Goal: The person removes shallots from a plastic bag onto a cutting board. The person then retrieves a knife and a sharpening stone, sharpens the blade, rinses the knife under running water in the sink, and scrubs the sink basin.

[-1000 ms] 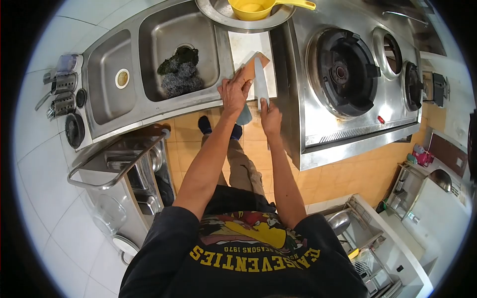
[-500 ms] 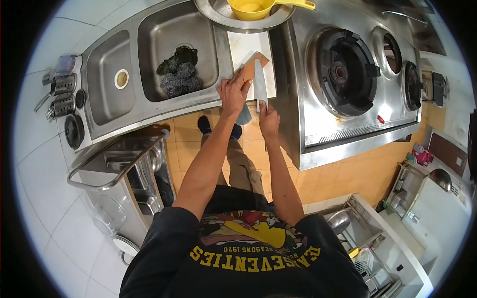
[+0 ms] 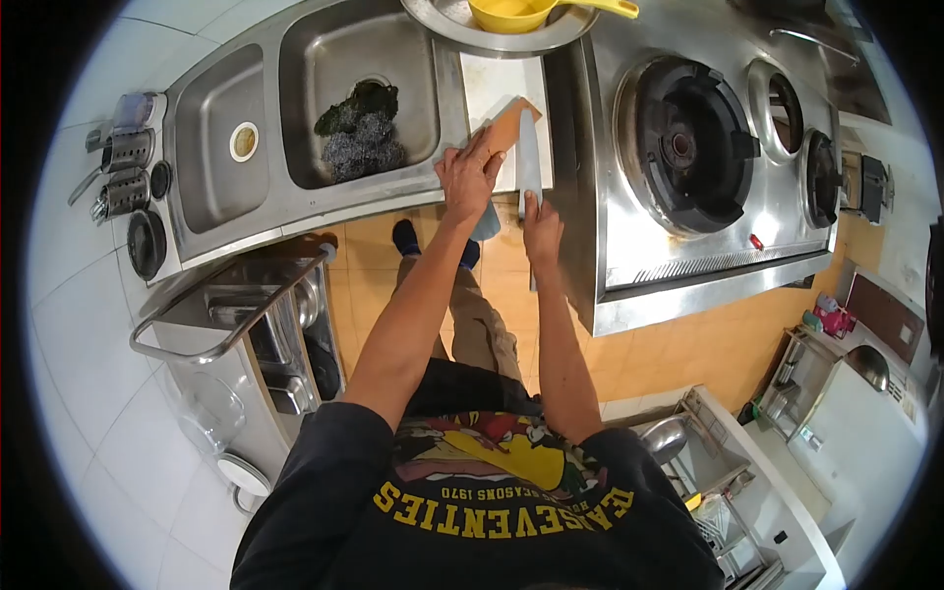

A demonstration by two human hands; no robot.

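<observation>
An orange-brown flat block (image 3: 510, 125) lies slantwise over the white counter strip (image 3: 489, 84) beside the large sink. My left hand (image 3: 466, 180) is closed on the block's near end, with the thumb on its right side. My right hand (image 3: 542, 228) grips the handle of a knife (image 3: 529, 162). The blade points away from me and lies along the block's right edge, its tip near the far corner. Below my left hand a grey-blue piece (image 3: 486, 224) sticks out past the counter edge; what it belongs to is hidden.
Dark scouring mesh (image 3: 364, 133) lies in the large sink (image 3: 295, 59). A metal basin (image 3: 442, 27) with a yellow ladle (image 3: 511, 14) stands at the back. The stove (image 3: 629, 261) is on the right, a metal-railed cart (image 3: 202, 366) at lower left.
The knife and my right hand have shifted slightly along the block's right edge. My left hand keeps its hold. The whole view has moved a little.
</observation>
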